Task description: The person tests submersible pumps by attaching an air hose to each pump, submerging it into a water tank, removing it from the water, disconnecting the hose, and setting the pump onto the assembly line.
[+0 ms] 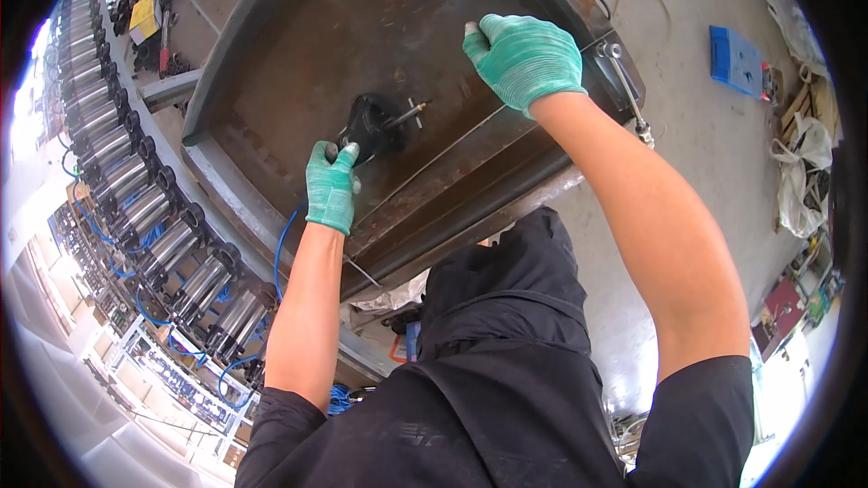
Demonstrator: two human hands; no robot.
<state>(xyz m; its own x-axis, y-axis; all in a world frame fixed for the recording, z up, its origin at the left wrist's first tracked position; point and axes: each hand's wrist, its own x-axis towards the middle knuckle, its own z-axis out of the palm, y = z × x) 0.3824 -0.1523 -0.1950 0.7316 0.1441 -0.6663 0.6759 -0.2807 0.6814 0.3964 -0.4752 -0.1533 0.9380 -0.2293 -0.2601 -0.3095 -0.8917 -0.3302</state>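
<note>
Both my hands wear green knit gloves with dark fingertips. My left hand (333,185) is closed at the near end of a black tool-like object (366,126), its thumb lying along the top. From that object a thin metal rod with a small crosspiece (414,114) sticks out to the right. A dark, stained steel bench with raised edges (298,54) lies beneath it. My right hand (527,59) is curled into a fist over the bench's right part, apart from the black object. Whatever its fingers may hold is hidden from view.
A roller conveyor (136,163) curves along the left side. A blue hose (286,253) passes beside my left forearm. Near the bench's right corner is a metal rod with a round end (624,81). A blue case (735,61) and white bags (802,163) lie farther right.
</note>
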